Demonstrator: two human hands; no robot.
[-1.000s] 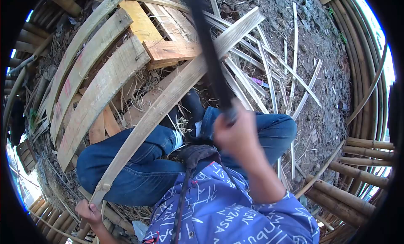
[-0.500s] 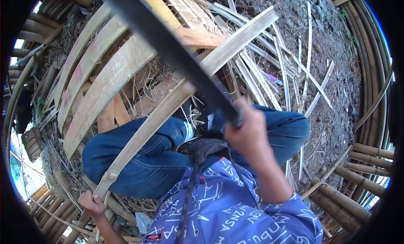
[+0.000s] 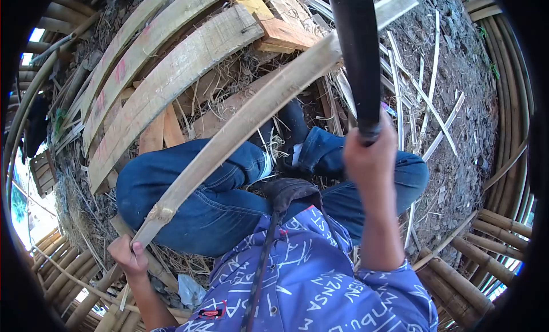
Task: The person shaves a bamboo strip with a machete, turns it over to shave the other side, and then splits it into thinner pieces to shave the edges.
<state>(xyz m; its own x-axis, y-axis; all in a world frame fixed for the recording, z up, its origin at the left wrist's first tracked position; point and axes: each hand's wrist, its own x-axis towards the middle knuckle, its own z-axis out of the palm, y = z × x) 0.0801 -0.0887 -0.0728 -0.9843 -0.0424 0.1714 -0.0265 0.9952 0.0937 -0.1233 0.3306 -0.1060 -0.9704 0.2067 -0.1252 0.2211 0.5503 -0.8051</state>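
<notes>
My right hand [image 3: 372, 154] is wrapped round the handle of a machete [image 3: 355, 52], its dark, broad blade pointing up and away from me. At the lower left my left hand [image 3: 128, 256] grips the near end of a long split bamboo strip [image 3: 246, 117]. The strip slants over my bent left leg toward the upper right, with a node ring close to my fist. Its far part passes behind the machete blade in this view, and the far end shows beyond it.
Several curved pale planks [image 3: 171, 72] stand at the upper left, beside an orange-brown wooden block [image 3: 286, 36]. Thin bamboo slivers [image 3: 423, 97] and shavings litter the soil. Bamboo poles [image 3: 503, 74] line the right side. My jeans-clad legs [image 3: 211, 212] are folded under the strip.
The machete has swung right and turned more upright, along with my right hand. The strip's far end has shifted right and away, while my left hand keeps its grip almost in place.
</notes>
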